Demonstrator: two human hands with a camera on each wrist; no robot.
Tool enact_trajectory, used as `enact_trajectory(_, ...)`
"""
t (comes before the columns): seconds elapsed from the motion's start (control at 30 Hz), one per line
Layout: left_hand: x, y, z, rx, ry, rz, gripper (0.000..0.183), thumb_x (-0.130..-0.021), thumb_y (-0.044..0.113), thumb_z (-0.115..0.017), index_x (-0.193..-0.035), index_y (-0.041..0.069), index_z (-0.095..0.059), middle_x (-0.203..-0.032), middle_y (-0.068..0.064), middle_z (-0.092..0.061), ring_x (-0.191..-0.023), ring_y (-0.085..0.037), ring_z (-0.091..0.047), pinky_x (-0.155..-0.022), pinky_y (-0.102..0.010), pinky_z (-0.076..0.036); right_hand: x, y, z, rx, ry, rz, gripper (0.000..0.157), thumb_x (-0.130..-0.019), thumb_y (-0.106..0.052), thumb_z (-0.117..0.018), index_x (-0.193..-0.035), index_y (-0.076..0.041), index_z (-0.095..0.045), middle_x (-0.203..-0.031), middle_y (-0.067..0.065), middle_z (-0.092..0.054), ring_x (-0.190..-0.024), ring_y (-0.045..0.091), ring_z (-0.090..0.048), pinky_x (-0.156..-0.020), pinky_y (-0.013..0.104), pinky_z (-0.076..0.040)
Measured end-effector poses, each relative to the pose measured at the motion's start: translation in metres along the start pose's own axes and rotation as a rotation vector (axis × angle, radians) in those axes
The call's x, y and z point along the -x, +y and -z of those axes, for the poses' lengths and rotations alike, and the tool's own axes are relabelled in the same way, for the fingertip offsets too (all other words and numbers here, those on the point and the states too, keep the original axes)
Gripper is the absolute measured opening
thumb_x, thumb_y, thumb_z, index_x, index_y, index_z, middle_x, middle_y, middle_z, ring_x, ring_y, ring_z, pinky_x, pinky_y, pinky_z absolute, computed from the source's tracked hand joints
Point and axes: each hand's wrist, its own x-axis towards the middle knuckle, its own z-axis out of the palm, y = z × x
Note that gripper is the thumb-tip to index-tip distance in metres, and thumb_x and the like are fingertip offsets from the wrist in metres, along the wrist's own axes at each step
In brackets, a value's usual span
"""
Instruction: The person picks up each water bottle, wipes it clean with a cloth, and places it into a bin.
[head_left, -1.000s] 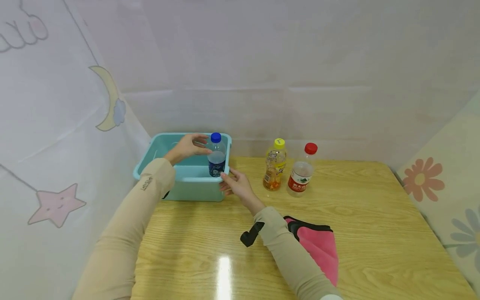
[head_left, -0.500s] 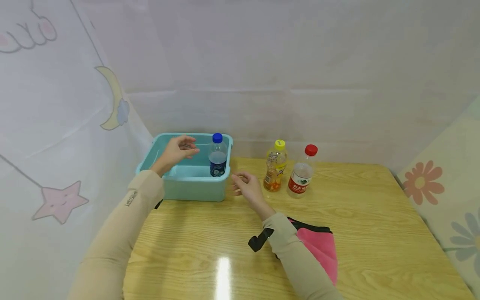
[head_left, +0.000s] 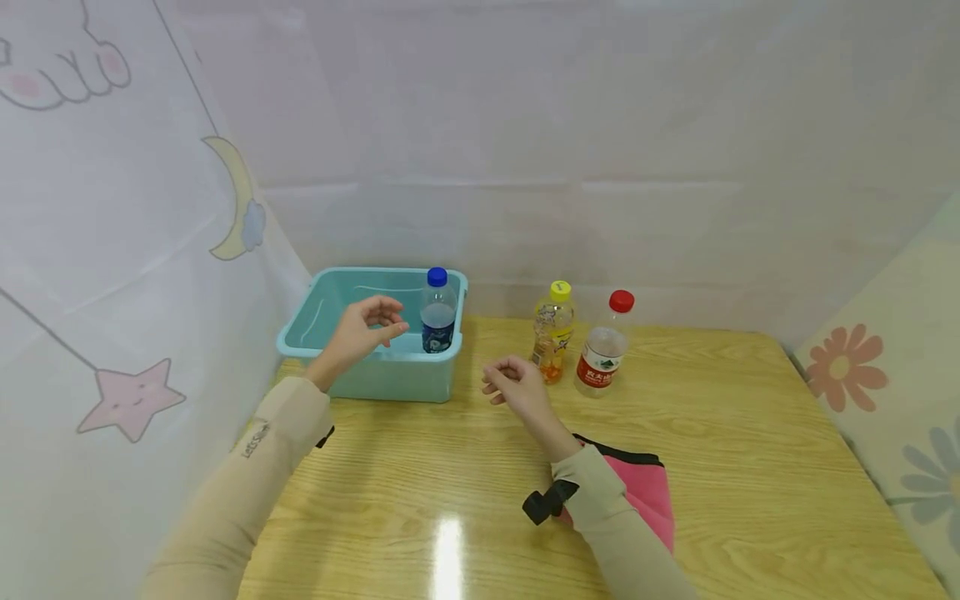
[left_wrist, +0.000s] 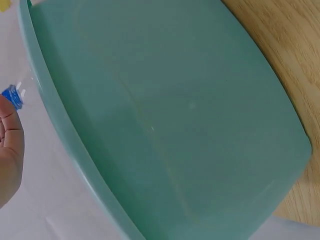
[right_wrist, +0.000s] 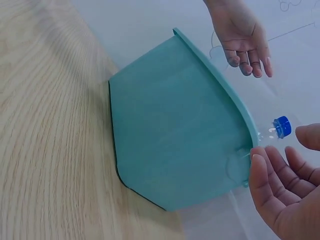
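The yellow-capped bottle [head_left: 554,333] stands upright at one o'clock from the nearer right hand [head_left: 522,390], empty and loose-fingered like the left hand [head_left: 362,333].

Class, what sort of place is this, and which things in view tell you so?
Probably a small staged workspace, perhaps a makeshift booth: a wood-grain table is bordered by a creased pale backdrop and side panels printed with a cartoon star and flowers.
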Motion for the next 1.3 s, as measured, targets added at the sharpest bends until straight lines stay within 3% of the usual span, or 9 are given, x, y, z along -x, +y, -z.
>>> enact_trajectory(0.1, 0.002, -0.002, -0.005, 0.023, 0.005, -0.025, 0.032, -0.085, 0.014, -0.066, -0.111, -0.001, -0.056, -0.093, -0.013, -0.06, -0.08, -0.022, -0.058, -0.06, -0.035, -0.052, 0.005, -0.003, 0.005, 0.025, -0.018, 0.026, 0.018, -0.09, -0.011, -0.058, -0.093, 0.007, -0.061, -0.079, 0.015, -0.063, -0.068, 0.024, -0.063, -0.057, 0.039, -0.055)
enact_trajectory(0.3, 0.009, 0.003, -0.019, 0.062, -0.021, -0.068, 0.029, -0.084, 0.011, -0.066, -0.11, -0.002, -0.057, -0.091, -0.01, -0.06, -0.076, -0.013, -0.057, -0.061, -0.045, -0.052, 0.018, -0.012, 0.018, 0.077, -0.057, 0.058, 0.017, -0.09, -0.009, -0.058, -0.095, 0.006, -0.06, -0.084, 0.019, -0.062, -0.075, 0.036, -0.062, -0.059, 0.04, -0.054)
enact_trajectory(0.43, 0.013, 0.007, -0.031, 0.085, -0.037, -0.085, 0.029, -0.083, 0.007, -0.065, -0.109, -0.002, -0.057, -0.09, -0.009, -0.059, -0.077, -0.013, -0.057, -0.06, -0.041, -0.052, 0.028, -0.024, 0.026, 0.137, -0.086, 0.096, 0.015, -0.089, -0.005, -0.057, -0.095, 0.008, -0.059, -0.082, 0.019, -0.061, -0.07, 0.025, -0.063, -0.058, 0.036, -0.054)
enact_trajectory(0.53, 0.015, 0.011, -0.04, 0.097, -0.049, -0.086, 0.028, -0.083, 0.005, -0.065, -0.109, -0.002, -0.058, -0.091, -0.011, -0.059, -0.077, -0.013, -0.057, -0.058, -0.032, -0.051, 0.033, -0.024, 0.033, 0.207, -0.097, 0.121, 0.014, -0.089, -0.006, -0.058, -0.095, 0.006, -0.059, -0.079, 0.013, -0.063, -0.066, 0.012, -0.061, -0.056, 0.029, -0.053)
enact_trajectory(0.6, 0.016, 0.011, -0.045, 0.095, -0.061, -0.087, 0.029, -0.083, 0.005, -0.066, -0.109, -0.003, -0.058, -0.093, -0.014, -0.059, -0.078, -0.013, -0.057, -0.058, -0.028, -0.05, 0.034, -0.018, 0.039, 0.25, -0.098, 0.135, 0.014, -0.089, -0.009, -0.059, -0.095, 0.003, -0.061, -0.079, 0.01, -0.063, -0.066, 0.01, -0.061, -0.056, 0.031, -0.053)
enact_trajectory(0.7, 0.017, 0.01, -0.051, 0.068, -0.077, -0.105, 0.031, -0.083, 0.005, -0.066, -0.111, -0.004, -0.057, -0.096, -0.02, -0.059, -0.081, -0.015, -0.057, -0.061, -0.026, -0.05, 0.037, -0.011, 0.048, 0.317, -0.097, 0.181, 0.015, -0.089, -0.011, -0.059, -0.095, 0.002, -0.061, -0.078, 0.007, -0.064, -0.066, 0.013, -0.061, -0.055, 0.03, -0.052)
enact_trajectory(0.87, 0.019, 0.01, -0.061, -0.016, -0.096, -0.178, 0.032, -0.082, 0.004, -0.067, -0.111, -0.004, -0.057, -0.097, -0.02, -0.06, -0.082, -0.022, -0.057, -0.065, -0.033, -0.052, 0.045, -0.008, 0.06, 0.373, -0.095, 0.215, 0.013, -0.088, -0.012, -0.061, -0.094, 0.0, -0.063, -0.078, 0.006, -0.064, -0.068, 0.025, -0.062, -0.055, 0.026, -0.051)
enact_trajectory(1.13, 0.02, 0.008, -0.083, -0.162, -0.151, -0.312, 0.037, -0.079, 0.003, -0.069, -0.114, -0.001, -0.057, -0.098, -0.011, -0.061, -0.083, -0.021, -0.06, -0.063, -0.027, -0.053, 0.064, -0.005, 0.086, 0.481, -0.086, 0.181, 0.014, -0.088, -0.013, -0.061, -0.097, -0.003, -0.062, -0.081, 0.005, -0.064, -0.07, 0.014, -0.06, -0.058, 0.025, -0.051)
enact_trajectory(1.3, 0.019, 0.007, -0.095, -0.208, -0.18, -0.331, 0.039, -0.08, 0.005, -0.069, -0.117, -0.001, -0.056, -0.102, -0.012, -0.061, -0.088, -0.026, -0.059, -0.066, -0.026, -0.053, 0.073, 0.0, 0.099, 0.542, -0.11, 0.214, 0.015, -0.087, -0.011, -0.062, -0.098, 0.0, -0.062, -0.082, 0.005, -0.065, -0.069, 0.013, -0.062, -0.06, 0.024, -0.052)
